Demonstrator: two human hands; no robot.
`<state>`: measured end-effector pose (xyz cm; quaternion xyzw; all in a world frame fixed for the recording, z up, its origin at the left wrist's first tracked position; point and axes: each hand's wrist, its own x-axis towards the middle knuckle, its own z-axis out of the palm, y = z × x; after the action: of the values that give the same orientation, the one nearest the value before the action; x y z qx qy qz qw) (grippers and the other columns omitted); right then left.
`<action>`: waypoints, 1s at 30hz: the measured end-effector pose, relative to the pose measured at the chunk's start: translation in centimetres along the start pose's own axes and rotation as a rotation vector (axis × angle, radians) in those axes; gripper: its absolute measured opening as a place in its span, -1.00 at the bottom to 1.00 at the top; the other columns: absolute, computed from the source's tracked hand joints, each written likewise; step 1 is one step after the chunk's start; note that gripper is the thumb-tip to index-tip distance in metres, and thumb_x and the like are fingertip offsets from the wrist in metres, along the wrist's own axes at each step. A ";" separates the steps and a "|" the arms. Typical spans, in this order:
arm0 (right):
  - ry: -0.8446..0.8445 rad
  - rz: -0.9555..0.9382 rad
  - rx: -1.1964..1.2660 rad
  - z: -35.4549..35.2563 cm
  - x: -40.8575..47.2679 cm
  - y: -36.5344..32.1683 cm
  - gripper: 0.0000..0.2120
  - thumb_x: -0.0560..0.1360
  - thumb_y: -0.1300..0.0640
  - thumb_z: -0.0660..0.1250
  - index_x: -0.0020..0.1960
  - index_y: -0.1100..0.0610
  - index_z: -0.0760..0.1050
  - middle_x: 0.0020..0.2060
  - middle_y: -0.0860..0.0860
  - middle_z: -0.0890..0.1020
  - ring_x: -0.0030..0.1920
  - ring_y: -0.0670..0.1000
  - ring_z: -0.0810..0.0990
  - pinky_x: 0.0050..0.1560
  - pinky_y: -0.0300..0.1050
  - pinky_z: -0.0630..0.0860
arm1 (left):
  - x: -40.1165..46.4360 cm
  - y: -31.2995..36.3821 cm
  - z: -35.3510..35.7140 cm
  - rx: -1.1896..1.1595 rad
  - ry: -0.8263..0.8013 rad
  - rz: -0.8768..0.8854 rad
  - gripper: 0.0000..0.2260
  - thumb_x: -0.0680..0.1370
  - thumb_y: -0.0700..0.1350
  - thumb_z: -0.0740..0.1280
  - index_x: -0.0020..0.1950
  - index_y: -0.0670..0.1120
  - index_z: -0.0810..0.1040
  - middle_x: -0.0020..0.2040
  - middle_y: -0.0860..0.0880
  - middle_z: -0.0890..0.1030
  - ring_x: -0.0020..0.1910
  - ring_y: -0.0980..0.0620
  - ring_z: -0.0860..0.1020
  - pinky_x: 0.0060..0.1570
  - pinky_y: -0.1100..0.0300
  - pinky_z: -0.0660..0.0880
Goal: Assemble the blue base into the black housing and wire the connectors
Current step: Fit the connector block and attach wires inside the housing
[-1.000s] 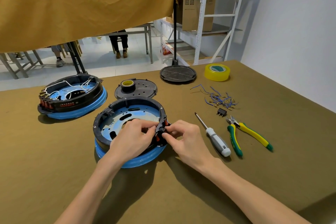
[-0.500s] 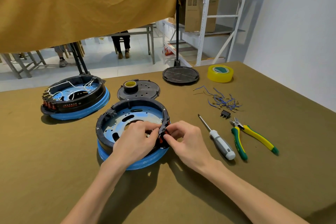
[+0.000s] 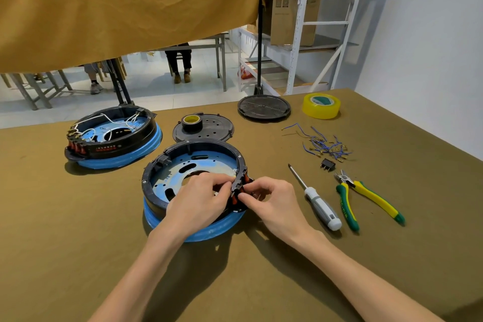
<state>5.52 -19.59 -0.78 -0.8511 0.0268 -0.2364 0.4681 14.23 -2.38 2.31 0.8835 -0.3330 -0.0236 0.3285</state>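
Note:
A black ring housing (image 3: 156, 172) sits on a blue base (image 3: 217, 230) in the middle of the table, its blue metal plate (image 3: 206, 165) showing inside. On the ring's right wall is a row of red switches (image 3: 236, 197). My left hand (image 3: 201, 204) reaches over the ring and pinches that wall from inside. From the outside my right hand (image 3: 271, 201) pinches the same wall at the switches. A pile of blue wires with connectors (image 3: 324, 145) and a loose black switch (image 3: 327, 165) lie to the right.
A second, wired housing on a blue base (image 3: 112, 138) stands at the back left. Behind the work are a black cover with a tape roll (image 3: 203, 125), a round black disc (image 3: 264, 107) and yellow tape (image 3: 321, 106). A screwdriver (image 3: 317, 200) and pliers (image 3: 366, 196) lie right.
Both hands stay on the ring's right wall with only small finger shifts at the switches. The view has moved slightly.

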 end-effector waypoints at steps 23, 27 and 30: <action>-0.168 0.111 0.207 -1.2 2.2 1.1 -0.94 0.52 0.12 0.51 -0.05 0.10 0.74 -0.19 -0.04 0.75 -0.13 -0.03 0.72 -0.08 -0.15 0.67 | 0.0 -0.2 0.1 0.020 0.006 0.082 -0.72 0.68 0.00 0.21 0.28 0.11 0.66 0.12 0.21 0.62 0.12 0.19 0.56 0.13 0.00 0.57; -0.183 0.122 0.227 -1.0 2.3 1.6 -0.93 0.53 0.12 0.50 -0.04 0.11 0.73 -0.16 -0.03 0.75 -0.11 -0.01 0.72 -0.01 -0.07 0.68 | 0.1 -0.2 0.2 0.030 0.012 0.090 -0.72 0.69 0.00 0.22 0.31 0.09 0.65 0.15 0.19 0.62 0.13 0.19 0.56 0.14 0.01 0.57; -0.215 0.132 0.235 -1.1 2.4 1.6 -0.92 0.53 0.11 0.50 -0.06 0.12 0.73 -0.18 -0.01 0.75 -0.14 -0.05 0.71 -0.10 -0.19 0.64 | 0.0 -0.2 0.4 0.046 0.020 0.072 -0.71 0.69 0.01 0.21 0.31 0.08 0.65 0.12 0.17 0.62 0.10 0.17 0.56 0.12 -0.01 0.57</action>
<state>7.48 -21.99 -0.67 -0.8073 0.0044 -0.1143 0.5790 14.29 -2.46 1.90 0.8786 -0.3616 0.0047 0.3120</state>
